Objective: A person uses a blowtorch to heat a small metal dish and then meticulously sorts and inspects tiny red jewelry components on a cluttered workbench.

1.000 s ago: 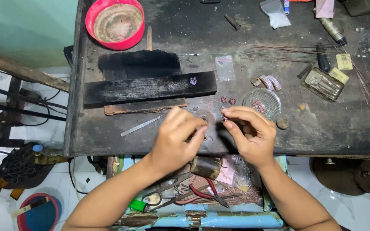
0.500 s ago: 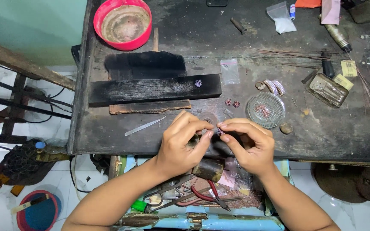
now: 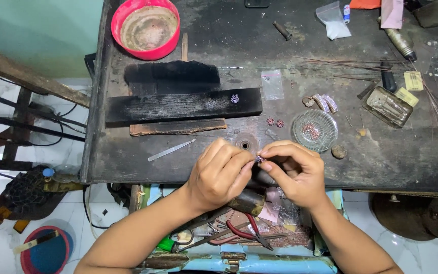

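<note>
My left hand (image 3: 220,175) and my right hand (image 3: 294,172) meet over the front edge of the dark workbench (image 3: 280,45). Between their fingertips they pinch a tiny jewelled piece (image 3: 260,159) with small stones. A dark cylindrical tool (image 3: 249,202) pokes out below my left hand. Two small red-stone pieces (image 3: 275,122) lie just beyond the hands, next to a round glass dish (image 3: 314,130) holding small stones.
A charred black wooden block (image 3: 178,105) with a small jewelled piece (image 3: 234,99) on it lies at centre. A red bowl (image 3: 146,27) sits far left, a metal file (image 3: 171,150) near the hands, a tin (image 3: 387,106) and thin wires at right. Red-handled pliers (image 3: 247,231) lie in a tray below.
Both hands have slipped slightly toward the bench's front edge, still pinched together on the small piece. The view has shifted a little.
</note>
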